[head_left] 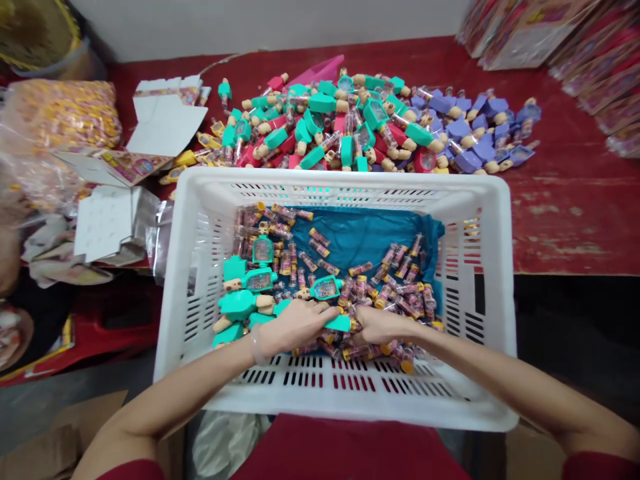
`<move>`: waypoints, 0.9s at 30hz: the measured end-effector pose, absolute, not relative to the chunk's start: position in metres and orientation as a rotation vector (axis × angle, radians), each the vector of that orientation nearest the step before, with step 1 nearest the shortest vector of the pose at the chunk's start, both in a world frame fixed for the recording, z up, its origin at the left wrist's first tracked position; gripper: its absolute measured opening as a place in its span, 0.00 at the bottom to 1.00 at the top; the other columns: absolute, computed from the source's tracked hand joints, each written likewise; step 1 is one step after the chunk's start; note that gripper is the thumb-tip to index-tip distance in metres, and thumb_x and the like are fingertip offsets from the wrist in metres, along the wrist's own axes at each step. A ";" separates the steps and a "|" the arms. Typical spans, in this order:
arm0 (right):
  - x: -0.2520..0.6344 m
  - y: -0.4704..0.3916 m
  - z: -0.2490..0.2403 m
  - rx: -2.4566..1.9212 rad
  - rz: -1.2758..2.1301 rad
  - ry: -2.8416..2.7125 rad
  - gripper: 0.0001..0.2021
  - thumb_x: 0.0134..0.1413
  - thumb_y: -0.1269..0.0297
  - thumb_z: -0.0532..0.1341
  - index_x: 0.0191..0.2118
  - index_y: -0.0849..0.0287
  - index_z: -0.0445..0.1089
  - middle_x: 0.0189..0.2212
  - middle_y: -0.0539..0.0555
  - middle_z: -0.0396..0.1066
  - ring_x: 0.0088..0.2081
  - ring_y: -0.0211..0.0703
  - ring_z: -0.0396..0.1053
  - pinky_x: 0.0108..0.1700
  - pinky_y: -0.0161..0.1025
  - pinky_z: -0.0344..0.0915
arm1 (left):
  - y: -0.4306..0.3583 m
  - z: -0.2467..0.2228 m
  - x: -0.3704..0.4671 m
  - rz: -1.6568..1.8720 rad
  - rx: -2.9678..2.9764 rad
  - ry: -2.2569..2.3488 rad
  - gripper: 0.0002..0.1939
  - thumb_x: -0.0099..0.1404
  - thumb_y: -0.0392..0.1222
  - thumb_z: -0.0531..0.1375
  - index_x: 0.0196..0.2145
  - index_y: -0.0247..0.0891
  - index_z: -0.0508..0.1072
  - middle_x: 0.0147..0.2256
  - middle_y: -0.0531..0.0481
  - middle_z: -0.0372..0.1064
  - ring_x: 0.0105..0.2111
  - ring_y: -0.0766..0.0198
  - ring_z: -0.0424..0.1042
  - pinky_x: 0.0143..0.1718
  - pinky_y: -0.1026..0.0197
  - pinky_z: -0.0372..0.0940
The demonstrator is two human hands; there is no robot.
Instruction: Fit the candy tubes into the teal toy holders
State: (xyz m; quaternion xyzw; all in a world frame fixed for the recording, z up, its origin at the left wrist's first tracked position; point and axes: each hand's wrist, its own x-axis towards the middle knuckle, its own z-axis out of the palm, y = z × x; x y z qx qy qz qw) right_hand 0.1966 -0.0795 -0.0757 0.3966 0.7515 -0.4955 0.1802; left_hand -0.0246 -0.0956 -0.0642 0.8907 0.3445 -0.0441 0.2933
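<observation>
My left hand (300, 325) is closed around a teal plastic toy case (338, 323), whose end sticks out past the fingers. Right beside that end, my right hand (377, 325) has its fingers curled together low among the tubes; what they grip is hidden. Both hands are inside a white slotted crate (350, 400). Small clear tubes with yellow caps (406, 303) lie heaped around the right hand. Several teal cases with cork-coloured ends (239, 304) lie at the crate's left side, near the left hand. A blue cloth (355, 237) lines the crate bottom.
Behind the crate, a pile of teal, red and purple cases (320, 103) covers part of the red table (560, 220). Folded white cartons (107, 223) and a bag of yellow pieces (75, 117) stand left. Stacked packages (530, 30) are at back right.
</observation>
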 end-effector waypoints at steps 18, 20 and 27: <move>0.184 0.021 0.005 1.844 -0.479 2.414 0.21 0.62 0.50 0.51 0.43 0.64 0.69 0.39 0.67 0.73 0.41 0.53 0.71 0.39 0.44 0.63 | -0.074 -0.112 -0.026 0.187 2.256 1.457 0.22 0.67 0.47 0.54 0.54 0.32 0.64 0.48 0.37 0.66 0.51 0.49 0.62 0.53 0.49 0.55; 0.184 -0.006 -0.040 1.765 -0.506 2.287 0.16 0.55 0.55 0.59 0.30 0.66 0.71 0.31 0.69 0.74 0.35 0.57 0.72 0.36 0.44 0.64 | -0.073 -0.116 -0.025 0.174 2.218 1.461 0.21 0.65 0.50 0.56 0.49 0.32 0.67 0.46 0.37 0.67 0.50 0.48 0.62 0.52 0.48 0.55; 0.215 -0.048 -0.087 1.771 -0.689 2.351 0.13 0.62 0.59 0.52 0.36 0.62 0.69 0.33 0.59 0.74 0.36 0.46 0.72 0.35 0.36 0.61 | -0.063 -0.080 -0.037 0.196 2.009 1.401 0.16 0.60 0.50 0.58 0.40 0.37 0.64 0.34 0.50 0.66 0.33 0.60 0.67 0.33 0.61 0.60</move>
